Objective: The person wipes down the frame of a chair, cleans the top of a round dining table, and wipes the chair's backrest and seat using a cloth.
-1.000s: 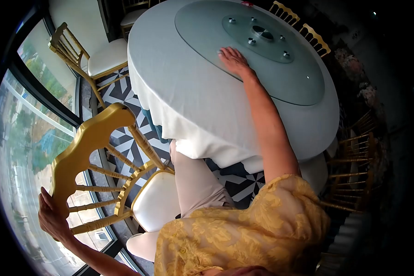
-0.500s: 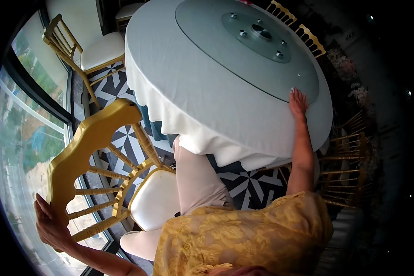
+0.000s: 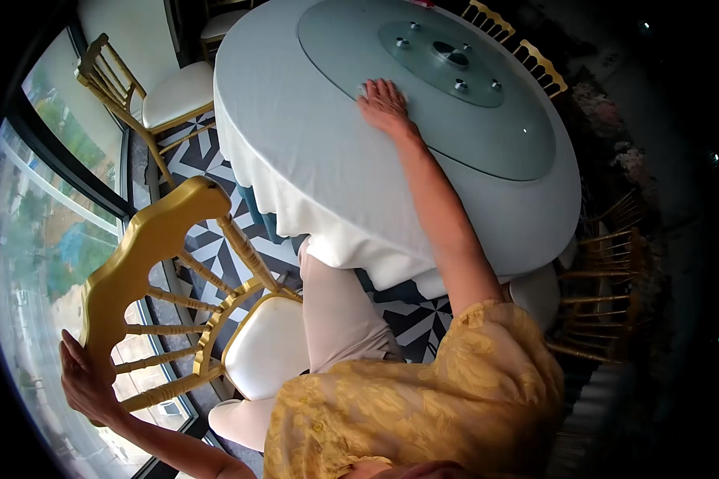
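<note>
At the lower left of the frame, my left hand (image 3: 89, 387) lies against the gold chair (image 3: 140, 247) at its back's outer edge, likely to brace my lean; some fingers are hidden, so I cannot tell whether that grip is closed. My right hand (image 3: 385, 108) lies flat, grip unclosed, at the near edge of the glass turntable (image 3: 479, 140), which sits upper centre on the cloth-covered surface (image 3: 272, 120), seemingly for reach.

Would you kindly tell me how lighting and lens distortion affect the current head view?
Head view: strong fisheye bending with black corners; daylight through the window on the left; the right side dim, its chairs murky; a small bright glint on the glass turntable.
</note>
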Demonstrator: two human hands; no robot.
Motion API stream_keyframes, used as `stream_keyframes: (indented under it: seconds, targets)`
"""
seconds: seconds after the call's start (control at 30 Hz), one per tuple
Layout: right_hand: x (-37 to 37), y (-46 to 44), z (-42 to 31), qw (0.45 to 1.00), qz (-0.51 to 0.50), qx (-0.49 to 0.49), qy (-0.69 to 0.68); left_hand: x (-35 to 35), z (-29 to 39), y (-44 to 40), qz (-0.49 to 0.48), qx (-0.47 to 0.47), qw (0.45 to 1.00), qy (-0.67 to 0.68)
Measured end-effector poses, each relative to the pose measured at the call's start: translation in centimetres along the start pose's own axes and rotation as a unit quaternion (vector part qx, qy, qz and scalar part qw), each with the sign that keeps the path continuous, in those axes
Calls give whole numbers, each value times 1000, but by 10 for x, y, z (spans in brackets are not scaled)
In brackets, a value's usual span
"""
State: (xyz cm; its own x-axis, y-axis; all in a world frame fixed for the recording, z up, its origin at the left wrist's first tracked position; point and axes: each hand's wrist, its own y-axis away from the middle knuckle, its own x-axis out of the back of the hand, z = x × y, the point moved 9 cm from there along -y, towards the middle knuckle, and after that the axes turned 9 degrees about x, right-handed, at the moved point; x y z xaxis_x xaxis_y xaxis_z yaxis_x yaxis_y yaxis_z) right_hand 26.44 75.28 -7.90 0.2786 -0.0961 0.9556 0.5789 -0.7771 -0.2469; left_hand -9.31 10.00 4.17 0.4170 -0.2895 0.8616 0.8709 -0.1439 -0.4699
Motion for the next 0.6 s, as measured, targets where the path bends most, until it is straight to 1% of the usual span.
stream_keyframes:
  seconds: [0.03, 0.07, 0.1, 0.13, 0.17, 0.2, 0.23, 0.27, 0.3, 0.33, 0.37, 0.4, 0.43, 0.47, 0.5, 0.53, 0.57, 0.6]
  targets:
    - [-7, -18, -10, 1000, -15, 24, -5, 2, 3, 0, 2, -6, 1000, -7]
    - [-11, -36, -12, 1000, -11, 28, -8, 4, 5, 1, -4, -5, 1000, -4]
    - [-36, -56, -15, 993, -49, 103, -30, 10, 6, 2, 0, -3, 1000, -4]
    - [-43, -57, -32, 979, -88, 174, -51, 10, 8, 2, -18, -3, 1000, 19]
    - [-43, -50, -28, 979, -89, 174, -52, 9, 9, 3, -38, -4, 998, 43]
    - [-20, -30, -19, 990, -47, 120, -56, 9, 9, 4, -40, -7, 998, 43]
    - [1, -10, -2, 996, -6, 64, -58, 10, 8, 4, -37, -1, 998, 52]
    - [-4, -15, 32, 992, 14, 125, -3, 10, 7, 4, -34, 3, 998, 61]
    - [2, -5, 66, 991, -4, 124, 45, 9, 8, 3, -38, -1, 997, 62]
    - [19, 15, 103, 997, 21, 73, -1, 9, 8, 4, -36, -7, 998, 56]
    - [13, 27, 162, 996, 21, 66, 56, 10, 8, 4, -35, -13, 998, 51]
    - [38, 63, 184, 989, 48, 87, 111, 7, 4, 3, -56, -4, 997, 48]
    - [44, 93, 241, 994, 32, -27, 104, 5, 3, 2, -60, -6, 997, 50]
    - [61, 128, 275, 993, 9, -67, 96, 2, 0, 0, -62, 0, 998, 34]
    - [82, 168, 292, 984, -9, -122, 130, -1, -3, -1, -63, 7, 998, 18]
    - [83, 199, 343, 978, 10, -159, 135, 0, -3, 0, -55, 2, 998, 22]
    - [104, 232, 340, 966, 7, -243, 89, -3, -5, -1, -57, 3, 998, 22]
    - [108, 253, 366, 954, 26, -282, 98, -3, -7, -1, -42, 12, 999, 17]
